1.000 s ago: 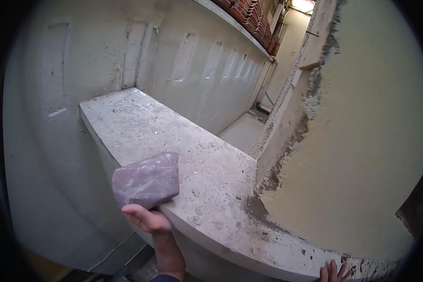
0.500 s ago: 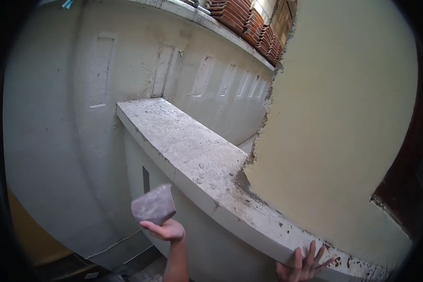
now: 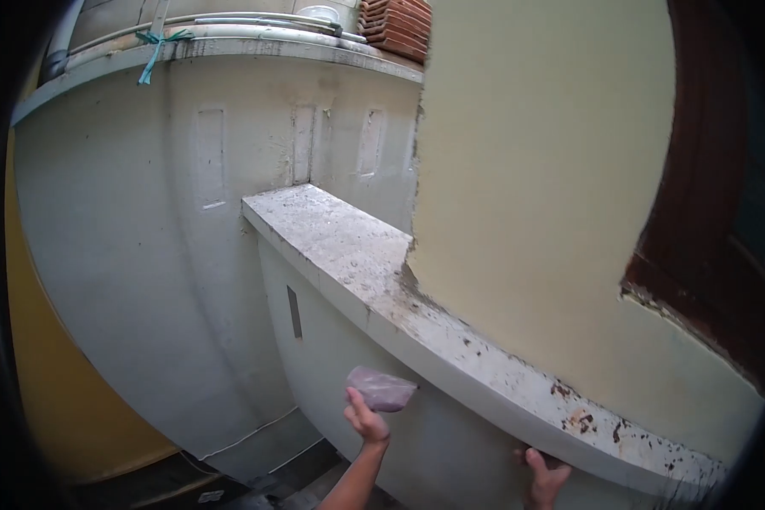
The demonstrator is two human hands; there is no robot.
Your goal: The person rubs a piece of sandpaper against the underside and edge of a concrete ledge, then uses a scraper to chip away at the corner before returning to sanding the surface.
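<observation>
A greyish-purple piece of sandpaper (image 3: 382,389), bent and streaked with pale dust, is pinched in my left hand (image 3: 367,418). It is held up in front of the low wall's side face, just below the ledge. My right hand (image 3: 546,478) is at the lower front edge of the white ledge (image 3: 484,361), seemingly touching it. Its thumb stands apart and the other fingers are partly hidden; nothing shows in it. Rough patches, dirt and reddish-brown flecks mark the ledge top.
A cream wall (image 3: 544,153) with a chipped edge rises behind the ledge. A dark brown frame (image 3: 697,212) is at the right. Pipes (image 3: 255,24) and stacked roof tiles (image 3: 393,30) lie atop the grey back wall (image 3: 102,221). A thin cable (image 3: 246,439) runs low down.
The view has turned rightward. My left hand has brought the sandpaper closer to the low wall and tilted it. My right hand has gone from spread on the ledge to its lower edge.
</observation>
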